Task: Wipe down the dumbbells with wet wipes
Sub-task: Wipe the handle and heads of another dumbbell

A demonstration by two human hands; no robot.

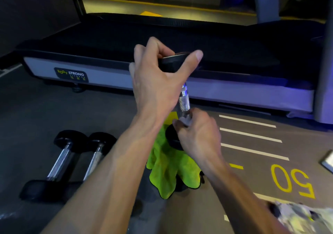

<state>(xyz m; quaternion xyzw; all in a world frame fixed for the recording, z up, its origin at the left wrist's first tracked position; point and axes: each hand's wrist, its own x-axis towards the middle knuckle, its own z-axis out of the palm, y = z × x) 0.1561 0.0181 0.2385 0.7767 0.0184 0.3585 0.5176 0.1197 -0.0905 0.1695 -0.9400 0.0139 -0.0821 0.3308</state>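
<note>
Gripping: left hand [156, 75] clamps its fingers and thumb over the top head of the dumbbell [183, 100], which stands tilted on end.
Wiping: right hand [196, 134] curls round the low end of the knurled chrome handle, a pale wet wipe [186, 120] bunched between fingers and metal.
Dumbbell base: the lower black head rests on a lime-green cloth [171, 170] spread on the floor [54, 111].
Waiting pair: two more dumbbells [61, 161] lie side by side on the floor, left of the cloth, just beside each other.
Backdrop: a treadmill [108, 75] runs across behind the hands, its side rail showing a logo.
Floor markings: white stripes and a yellow "50" [292, 181] to the right.
Bottom right corner: something crinkled and pale [297, 215], too blurred to tell.
</note>
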